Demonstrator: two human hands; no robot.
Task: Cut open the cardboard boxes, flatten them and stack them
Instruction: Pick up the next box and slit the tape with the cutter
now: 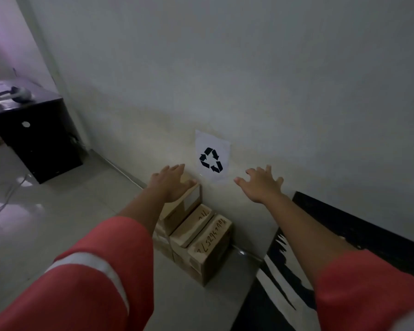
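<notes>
Several cardboard boxes (196,237) stand on the floor against the white wall, stepped in height, with handwritten numbers on their tops. My left hand (171,182) reaches out over the tallest box (184,204), fingers straight, palm down on or just above its top edge. My right hand (261,183) is stretched forward to the right of the boxes, fingers spread, near the wall and holding nothing. A paper sign with a black recycling symbol (212,160) is stuck on the wall between my hands.
A black cabinet (34,130) with small items on top stands at the left by a doorway. White cables (5,194) trail over the glossy tiled floor. A black and white panel or mat (296,271) lies at the right along the wall.
</notes>
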